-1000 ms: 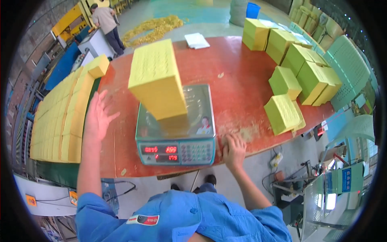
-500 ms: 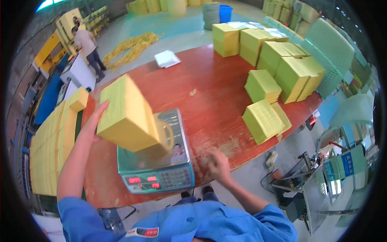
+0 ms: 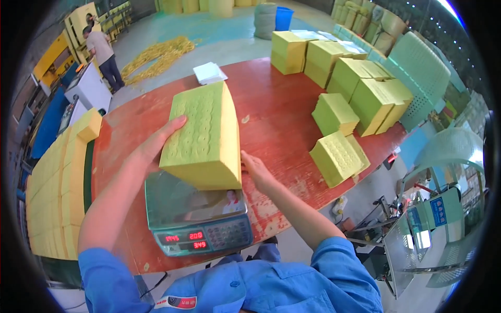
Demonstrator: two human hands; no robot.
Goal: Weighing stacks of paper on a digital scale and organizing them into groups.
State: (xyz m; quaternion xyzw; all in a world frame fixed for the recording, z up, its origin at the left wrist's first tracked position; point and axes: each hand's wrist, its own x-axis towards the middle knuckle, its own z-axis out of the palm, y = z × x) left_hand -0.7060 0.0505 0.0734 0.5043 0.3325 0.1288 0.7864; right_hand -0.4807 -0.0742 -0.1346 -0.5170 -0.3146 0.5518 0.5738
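A thick stack of yellow paper (image 3: pixel 201 133), its upper face dotted with rows of punched marks, is tilted over the back of a digital scale (image 3: pixel 195 208). My left hand (image 3: pixel 162 138) grips the stack from the left, the thumb lying on its upper face and the other fingers hidden. Against the lower right edge of the stack is my right hand (image 3: pixel 255 171), with some fingertips out of sight behind it. Under the stack, the scale's metal pan is partly covered; red digits glow on its front. Whether the stack's lower edge rests on the pan I cannot tell.
Several paper stacks (image 3: pixel 334 156) stand along the red table's (image 3: pixel 266 117) right side. White sheets (image 3: pixel 209 73) lie at its far edge. More yellow stacks (image 3: pixel 57 193) line the left. A green chair back (image 3: pixel 417 78) borders the table. Another person (image 3: pixel 102 52) stands far left by machines.
The stack has turned and shifted right, so its dotted face now shows. My right hand has come from the table to the stack's right side. The scale's digits differ.
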